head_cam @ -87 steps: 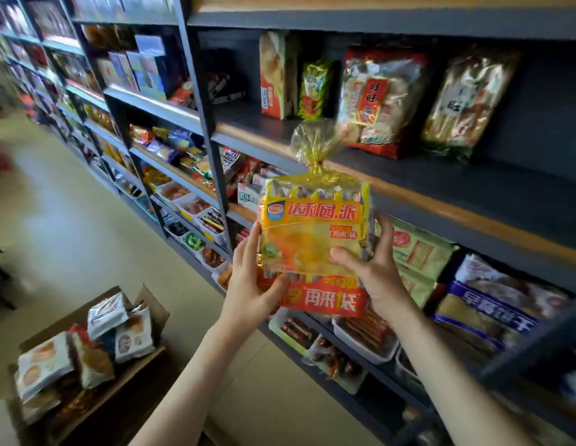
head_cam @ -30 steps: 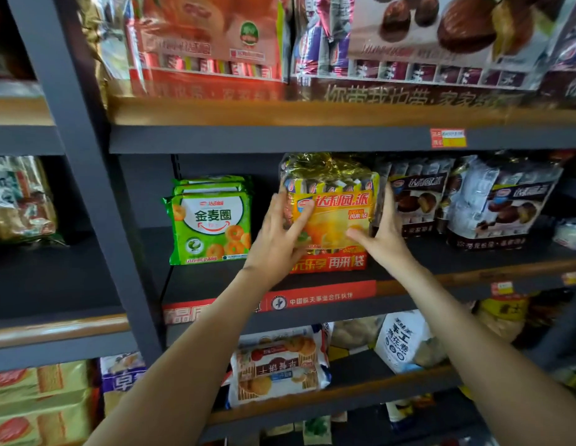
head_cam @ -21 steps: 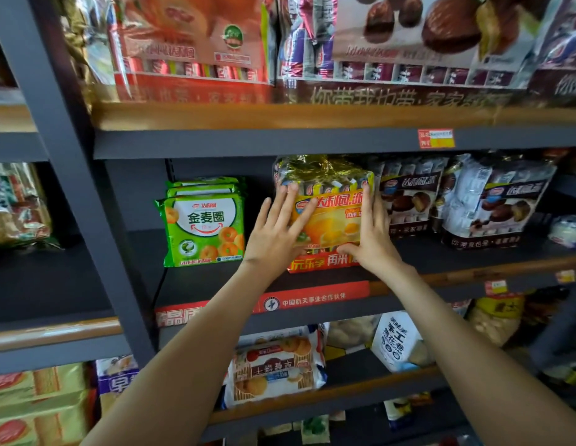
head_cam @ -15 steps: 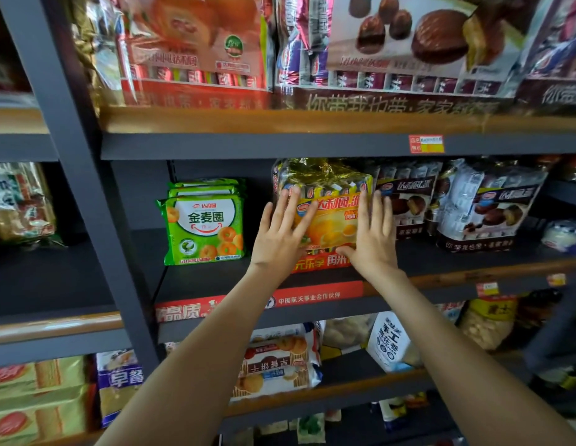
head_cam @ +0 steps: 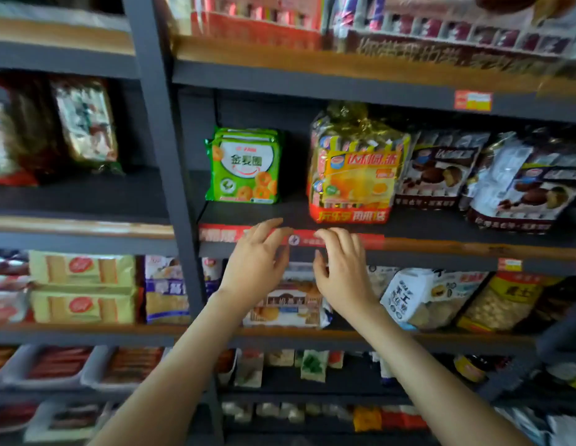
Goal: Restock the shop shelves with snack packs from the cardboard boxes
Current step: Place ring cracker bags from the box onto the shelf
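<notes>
A yellow snack pack (head_cam: 355, 175) with a gold tied top and a red bottom band stands upright on the dark middle shelf (head_cam: 280, 217), between a green biscuit pack (head_cam: 244, 167) and dark chocolate-pie bags (head_cam: 436, 170). My left hand (head_cam: 256, 260) and my right hand (head_cam: 341, 267) hang just below and in front of the shelf's front edge, side by side. Both hold nothing, with fingers loosely bent. Neither touches the yellow pack. No cardboard box is in view.
A dark upright post (head_cam: 161, 175) divides the bays left of the green pack. The shelf above (head_cam: 312, 54) carries large snack bags. The shelf below holds biscuit packs (head_cam: 286, 307) and bags (head_cam: 405, 296). Trays of small snacks (head_cam: 55, 365) fill the lower rows.
Both hands let go of the yellow pack and dropped back below the shelf edge. The pack now stands alone on the shelf. The view has shifted down slightly.
</notes>
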The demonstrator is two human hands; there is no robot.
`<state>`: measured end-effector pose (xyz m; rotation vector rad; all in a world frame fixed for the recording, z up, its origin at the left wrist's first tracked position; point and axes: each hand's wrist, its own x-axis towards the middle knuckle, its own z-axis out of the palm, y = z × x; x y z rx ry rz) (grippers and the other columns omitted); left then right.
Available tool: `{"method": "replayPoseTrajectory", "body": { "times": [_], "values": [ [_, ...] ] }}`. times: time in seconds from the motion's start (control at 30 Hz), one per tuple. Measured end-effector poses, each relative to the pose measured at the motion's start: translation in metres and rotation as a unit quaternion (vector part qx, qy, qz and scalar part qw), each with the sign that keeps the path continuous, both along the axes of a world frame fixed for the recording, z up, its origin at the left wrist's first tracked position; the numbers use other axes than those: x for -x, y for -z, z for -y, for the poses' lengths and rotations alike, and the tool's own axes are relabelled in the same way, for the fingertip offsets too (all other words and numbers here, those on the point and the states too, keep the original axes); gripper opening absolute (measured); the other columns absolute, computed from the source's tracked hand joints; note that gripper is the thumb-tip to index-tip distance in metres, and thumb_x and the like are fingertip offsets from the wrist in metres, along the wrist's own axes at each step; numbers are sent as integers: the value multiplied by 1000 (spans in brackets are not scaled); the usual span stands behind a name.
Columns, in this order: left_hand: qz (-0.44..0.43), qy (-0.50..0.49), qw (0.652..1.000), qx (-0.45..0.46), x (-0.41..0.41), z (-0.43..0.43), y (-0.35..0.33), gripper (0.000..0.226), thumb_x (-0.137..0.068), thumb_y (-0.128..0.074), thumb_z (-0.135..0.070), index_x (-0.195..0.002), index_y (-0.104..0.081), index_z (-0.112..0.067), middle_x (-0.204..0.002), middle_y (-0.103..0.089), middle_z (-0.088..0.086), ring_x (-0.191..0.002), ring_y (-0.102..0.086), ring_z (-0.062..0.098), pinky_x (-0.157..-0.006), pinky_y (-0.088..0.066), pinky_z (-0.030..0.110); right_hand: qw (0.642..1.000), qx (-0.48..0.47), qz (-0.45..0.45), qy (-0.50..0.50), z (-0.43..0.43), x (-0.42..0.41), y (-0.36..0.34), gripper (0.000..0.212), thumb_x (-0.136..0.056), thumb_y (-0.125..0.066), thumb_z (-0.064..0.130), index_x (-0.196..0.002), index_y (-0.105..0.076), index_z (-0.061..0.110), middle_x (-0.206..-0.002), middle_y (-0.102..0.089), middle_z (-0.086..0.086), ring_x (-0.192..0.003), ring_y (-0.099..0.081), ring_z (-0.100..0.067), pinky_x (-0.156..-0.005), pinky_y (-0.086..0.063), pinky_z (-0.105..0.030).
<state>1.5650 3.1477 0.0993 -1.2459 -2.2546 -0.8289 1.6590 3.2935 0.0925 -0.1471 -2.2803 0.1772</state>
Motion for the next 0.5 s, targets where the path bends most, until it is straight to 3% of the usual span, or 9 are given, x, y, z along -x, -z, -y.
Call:
{"method": "replayPoseTrajectory", "body": {
  "times": [0.1, 0.2, 0.3, 0.43, 0.5],
  "values": [
    [78, -33, 996, -34, -33, 55, 48, 30, -93, -51, -19, -120, -61, -12, -119, -60, 5, -104, -58, 22, -84, -49, 32, 995, 21, 41, -86, 49, -3, 30, 25, -88, -54, 12, -113, -57, 11, -107, -58, -4, -100, -46, -20, -88, -39, -31],
    [240, -128, 962, -31, -57, 117, 100, 34, -94, -54, -17, -129, -54, -18, -121, -59, -1, -103, -59, 17, -80, -47, 26, 972, 83, 131, -174, 109, 2, 66, 26, -90, -53, 11, -117, -57, 10, -109, -58, -5, -104, -48, -21, -90, -41, -31],
    [357, -236, 903, -15, -75, 189, 147, 35, -93, -54, -16, -129, -54, -17, -110, -67, 2, -99, -64, 22, -82, -48, 31, 920, 158, 255, -253, 174, 12, 110, 29, -94, -53, 10, -122, -55, 12, -116, -57, -4, -110, -51, -21, -92, -41, -30],
    [446, -367, 814, -60, -105, 288, 199, 30, -91, -56, -14, -121, -58, -13, -101, -70, 8, -92, -67, 29, -77, -50, 34, 856, 170, 356, -333, 265, 28, 154, 27, -90, -56, 7, -117, -57, 9, -112, -58, -10, -108, -54, -28, -91, -45, -39],
    [495, -423, 755, -71, -118, 334, 220, 27, -92, -54, -17, -120, -57, -14, -101, -69, 8, -91, -66, 27, -76, -52, 32, 827, 153, 402, -363, 310, 35, 171, 30, -90, -56, 8, -120, -56, 9, -117, -56, -10, -111, -51, -26, -96, -42, -37]
  ]
}}
